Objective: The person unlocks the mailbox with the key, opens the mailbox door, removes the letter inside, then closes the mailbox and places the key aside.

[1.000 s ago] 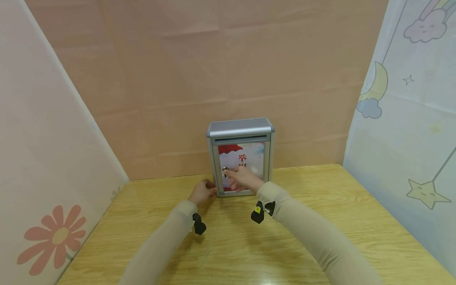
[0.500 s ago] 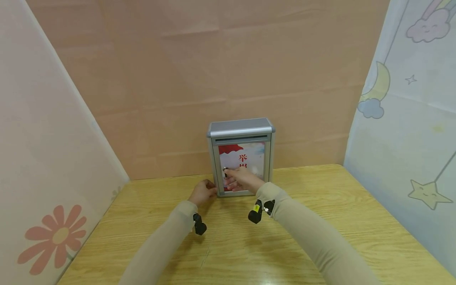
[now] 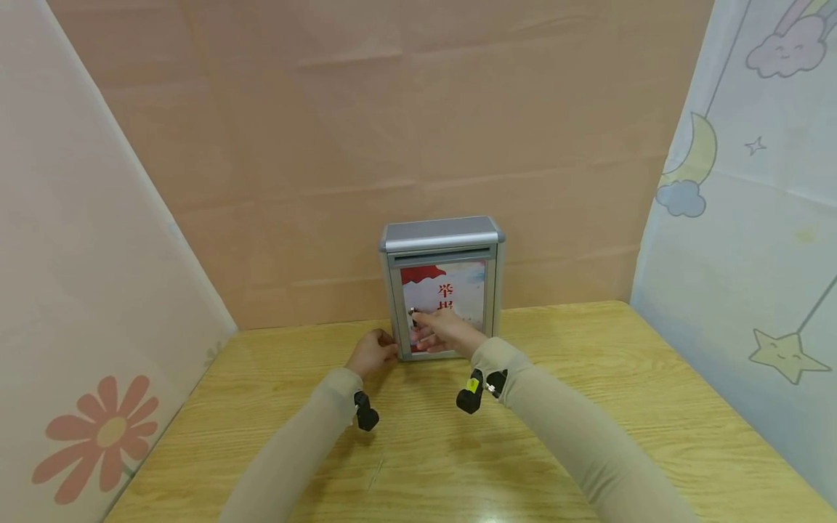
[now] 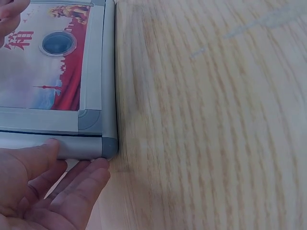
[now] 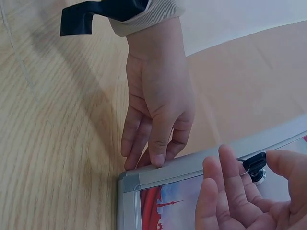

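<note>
A grey metal drop box (image 3: 445, 236) with a slot and a printed front panel stands upright on the table. A black-headed key (image 5: 255, 163) sits in the round lock (image 5: 259, 177) at the panel's left side. My right hand (image 3: 447, 328) pinches the key's head; its index fingertip is hard to make out, and its other fingers spread in front of the panel. My left hand (image 4: 53, 184) rests against the box's lower left side with thumb and fairly straight fingers, as the right wrist view also shows. A round window (image 4: 58, 43) shows low on the panel.
The wooden table (image 3: 523, 450) extends around the box. Behind the box hangs a plain orange-brown backdrop (image 3: 327, 145). White printed sheets flank the table, with a flower (image 3: 107, 434) on the left and a star (image 3: 787, 354) on the right.
My right hand's lower fingers have spread from a more curled pose, and the hand has shifted slightly at the key. The left hand and the box have stayed put.
</note>
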Action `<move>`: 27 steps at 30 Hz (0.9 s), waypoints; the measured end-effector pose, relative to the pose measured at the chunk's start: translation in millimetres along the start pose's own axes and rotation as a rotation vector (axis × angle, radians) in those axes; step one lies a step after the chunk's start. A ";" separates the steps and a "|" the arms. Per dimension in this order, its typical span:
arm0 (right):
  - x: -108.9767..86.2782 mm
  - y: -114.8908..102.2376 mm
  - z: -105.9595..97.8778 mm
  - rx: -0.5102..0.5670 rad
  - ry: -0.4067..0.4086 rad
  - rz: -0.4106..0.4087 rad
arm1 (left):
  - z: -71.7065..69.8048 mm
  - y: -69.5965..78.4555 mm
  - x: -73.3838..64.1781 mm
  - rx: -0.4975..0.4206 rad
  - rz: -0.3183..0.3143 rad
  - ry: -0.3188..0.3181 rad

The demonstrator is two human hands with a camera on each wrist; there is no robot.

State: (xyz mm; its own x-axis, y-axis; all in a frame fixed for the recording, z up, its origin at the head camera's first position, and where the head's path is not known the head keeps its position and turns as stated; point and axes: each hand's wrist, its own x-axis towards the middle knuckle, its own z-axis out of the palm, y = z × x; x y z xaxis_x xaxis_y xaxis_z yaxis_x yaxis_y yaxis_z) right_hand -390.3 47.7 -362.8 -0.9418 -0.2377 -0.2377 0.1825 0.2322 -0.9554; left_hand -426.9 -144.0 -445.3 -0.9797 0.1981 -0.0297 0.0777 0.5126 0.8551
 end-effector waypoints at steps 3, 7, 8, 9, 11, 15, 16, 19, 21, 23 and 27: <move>-2.4 0.9 0.0 0.008 -0.004 0.009 | -0.4 0.8 -0.7 0.030 0.010 0.006; -7.3 3.2 -0.7 0.015 -0.012 0.023 | 0.1 0.8 -0.6 0.053 0.012 0.011; -8.7 3.8 -1.0 0.015 -0.013 0.023 | 0.2 0.5 -0.4 0.057 0.015 0.012; -10.4 4.2 -1.3 0.012 -0.014 0.024 | 0.2 0.4 -0.6 0.060 0.019 0.012; -14.3 5.6 -2.5 -0.008 -0.024 0.012 | 0.1 0.2 -0.7 0.057 0.017 0.012; -23.9 10.2 -6.6 -0.033 -0.045 -0.014 | -0.6 0.9 -1.6 0.070 0.029 0.015; -26.4 11.5 -8.1 -0.044 -0.051 -0.023 | -1.2 1.3 -1.8 0.072 0.033 0.017; -35.1 14.3 -12.1 -0.067 -0.067 -0.037 | -2.6 3.5 -3.7 0.099 0.057 0.026; -41.2 16.1 -14.9 -0.088 -0.079 -0.044 | -2.6 4.4 -4.2 0.100 0.055 0.028; -47.2 18.0 -17.3 -0.097 -0.092 -0.042 | -1.8 4.2 -3.6 0.101 0.046 0.032; -59.5 23.2 -24.4 -0.096 -0.108 -0.038 | 0.7 3.3 -2.3 0.079 0.023 0.028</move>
State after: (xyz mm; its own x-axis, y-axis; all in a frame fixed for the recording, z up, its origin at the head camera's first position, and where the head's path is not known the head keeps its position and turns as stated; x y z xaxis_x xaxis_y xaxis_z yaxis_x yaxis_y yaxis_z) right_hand -336.9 90.3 -366.6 -0.9106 -0.3474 -0.2240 0.1145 0.3088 -0.9442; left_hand -424.3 -142.1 -442.8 -0.9822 0.1877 0.0050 0.1135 0.5725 0.8120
